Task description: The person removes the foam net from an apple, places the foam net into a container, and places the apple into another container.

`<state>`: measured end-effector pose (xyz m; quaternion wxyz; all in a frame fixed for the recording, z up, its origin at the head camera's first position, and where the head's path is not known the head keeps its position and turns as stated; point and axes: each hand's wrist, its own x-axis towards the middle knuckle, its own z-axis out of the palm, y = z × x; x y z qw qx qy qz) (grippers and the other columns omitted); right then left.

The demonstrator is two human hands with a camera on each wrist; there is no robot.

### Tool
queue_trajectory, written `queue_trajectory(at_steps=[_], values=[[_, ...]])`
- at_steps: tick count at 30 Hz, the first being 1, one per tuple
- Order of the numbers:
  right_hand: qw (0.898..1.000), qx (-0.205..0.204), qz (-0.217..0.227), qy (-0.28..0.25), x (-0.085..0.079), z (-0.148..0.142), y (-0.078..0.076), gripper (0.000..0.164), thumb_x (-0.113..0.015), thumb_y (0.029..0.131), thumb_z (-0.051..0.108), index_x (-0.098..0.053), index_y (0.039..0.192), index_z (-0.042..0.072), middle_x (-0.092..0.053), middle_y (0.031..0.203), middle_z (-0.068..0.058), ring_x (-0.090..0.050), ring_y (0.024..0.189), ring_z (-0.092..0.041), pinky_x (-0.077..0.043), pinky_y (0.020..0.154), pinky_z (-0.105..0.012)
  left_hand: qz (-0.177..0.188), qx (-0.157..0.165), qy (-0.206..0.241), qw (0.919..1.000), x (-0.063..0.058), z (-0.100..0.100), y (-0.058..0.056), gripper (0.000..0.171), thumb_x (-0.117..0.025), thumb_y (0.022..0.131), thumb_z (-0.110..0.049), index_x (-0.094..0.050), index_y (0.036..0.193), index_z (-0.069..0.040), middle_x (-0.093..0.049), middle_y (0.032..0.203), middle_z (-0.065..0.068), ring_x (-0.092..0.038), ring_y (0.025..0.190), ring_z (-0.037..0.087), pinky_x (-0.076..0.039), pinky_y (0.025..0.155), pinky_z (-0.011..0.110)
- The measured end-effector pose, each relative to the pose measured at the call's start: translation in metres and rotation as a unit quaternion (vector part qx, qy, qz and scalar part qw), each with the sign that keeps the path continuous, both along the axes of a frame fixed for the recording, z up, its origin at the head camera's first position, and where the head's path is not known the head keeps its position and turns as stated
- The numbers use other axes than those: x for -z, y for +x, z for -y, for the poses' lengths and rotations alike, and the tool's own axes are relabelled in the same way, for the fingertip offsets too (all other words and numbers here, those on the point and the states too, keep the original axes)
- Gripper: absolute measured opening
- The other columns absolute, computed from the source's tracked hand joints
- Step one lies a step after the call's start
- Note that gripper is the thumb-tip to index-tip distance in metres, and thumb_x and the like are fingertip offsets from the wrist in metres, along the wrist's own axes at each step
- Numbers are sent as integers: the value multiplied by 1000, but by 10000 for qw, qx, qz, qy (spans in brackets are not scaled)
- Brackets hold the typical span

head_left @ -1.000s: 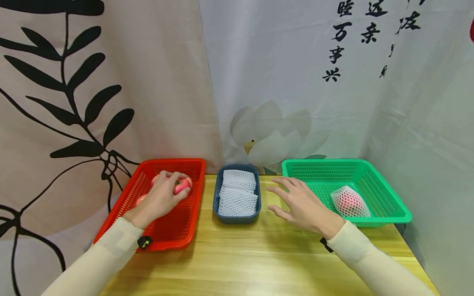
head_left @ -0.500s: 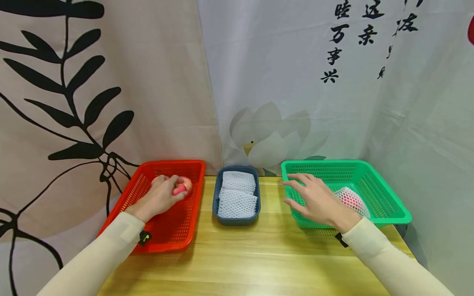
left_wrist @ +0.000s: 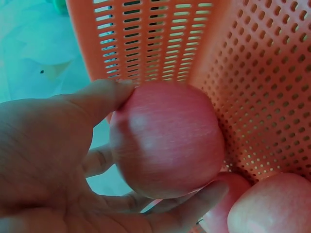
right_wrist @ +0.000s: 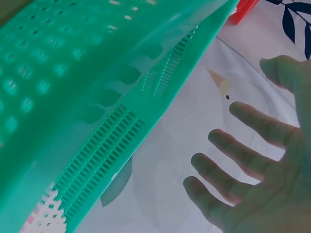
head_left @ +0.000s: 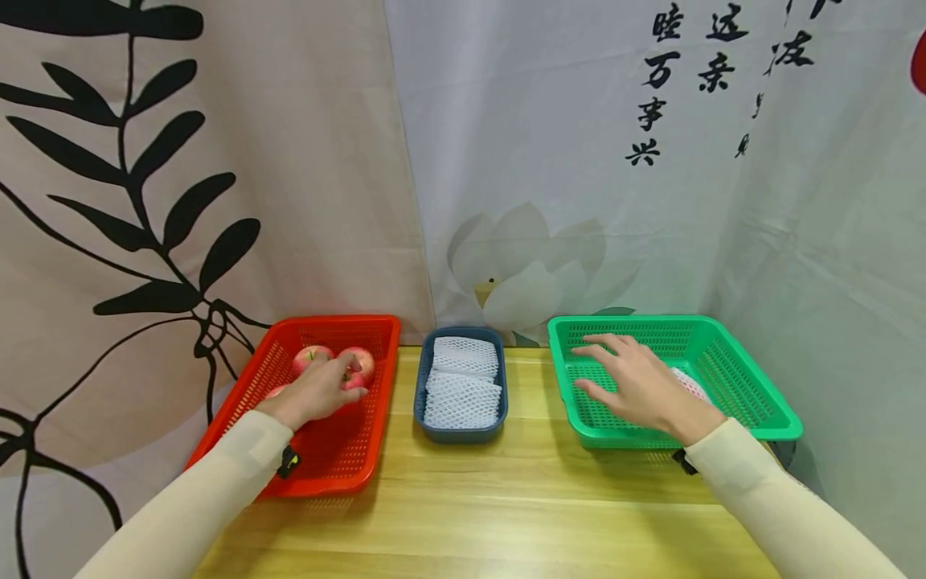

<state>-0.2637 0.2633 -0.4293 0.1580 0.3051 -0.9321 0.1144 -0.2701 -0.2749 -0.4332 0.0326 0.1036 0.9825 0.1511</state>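
Observation:
In the red basket [head_left: 347,462], my left hand [head_left: 314,394] grips a pinkish-red apple [left_wrist: 167,141]. The left wrist view has the thumb along one side of it and the fingers curled round the other. More apples lie close by: one [head_left: 311,358] behind the hand, another [head_left: 362,363] at the back right, and one partly hidden under the wrist. Over the green basket [head_left: 767,402] hovers my right hand [head_left: 644,390], its fingers spread and holding nothing. Partly behind that hand, an apple in a white foam net [head_left: 690,384] sits in the green basket.
Between the baskets stands a small blue-grey tray [head_left: 463,435] with white foam nets [head_left: 463,394] inside. Everything rests on a light wooden table [head_left: 463,515]. A printed curtain [head_left: 506,161] hangs right behind the containers.
My right hand has moved right, from beside the green basket to over it, now covering much of the netted apple. The left hand has shifted slightly toward the front, showing more of the apples behind it.

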Motion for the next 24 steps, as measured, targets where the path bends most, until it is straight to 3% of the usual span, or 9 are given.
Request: queue_trajectory(at_steps=[4,11,17,24], values=[[9998,74,180,15,-2,-7,-3,49,-83,110,34,-74,154,14,-68,163,-21,-64,148,-54,-52,120,-80,97,78,22,9999,1,2,-1,57,-88,106,-26,-64,148,4,-72,128,22,-62,112,39,-60,91,49],[9976,306,617,26,-6,-21,-9,48,-79,113,36,-73,156,15,-64,167,-22,-60,151,-57,-48,121,-82,359,172,48,9992,6,2,-6,54,-89,105,-22,-63,146,4,-65,99,12,-63,94,31,-56,83,42],[9949,431,913,60,-3,-29,-14,49,-76,115,38,-71,158,16,-61,169,-23,-57,154,-56,-47,122,-82,582,-107,-31,9982,9,-4,-5,70,-89,105,-25,-54,159,3,-67,118,19,-64,111,37,-61,93,49],[9935,488,1022,116,-5,-33,-18,51,-75,116,41,-70,160,16,-60,169,-25,-57,153,-58,-50,118,-82,580,-217,-164,9979,10,-6,-5,86,-90,104,-27,-43,167,9,-61,140,40,-65,121,46,-61,110,66]])
